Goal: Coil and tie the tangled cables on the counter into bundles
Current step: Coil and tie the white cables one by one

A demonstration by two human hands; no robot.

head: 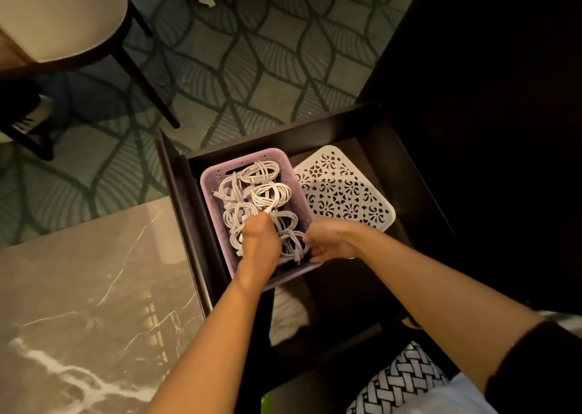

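A pink plastic basket (210, 193) sits inside an open dark drawer (176, 174). Several coiled white cables (267, 190) fill it. My left hand (261, 243) reaches into the basket and pinches the end of one white cable near the middle of the pile. At the basket's right side my right hand (330, 240) curls its fingers round a grey-white coil (291, 243). Both forearms hide the basket's near wall.
A white perforated lid (343, 190) leans in the drawer to the right of the basket. A marble counter (78, 303) lies at the left. Patterned carpet and a chair (63, 20) are beyond the drawer. Dark furniture stands at the right.
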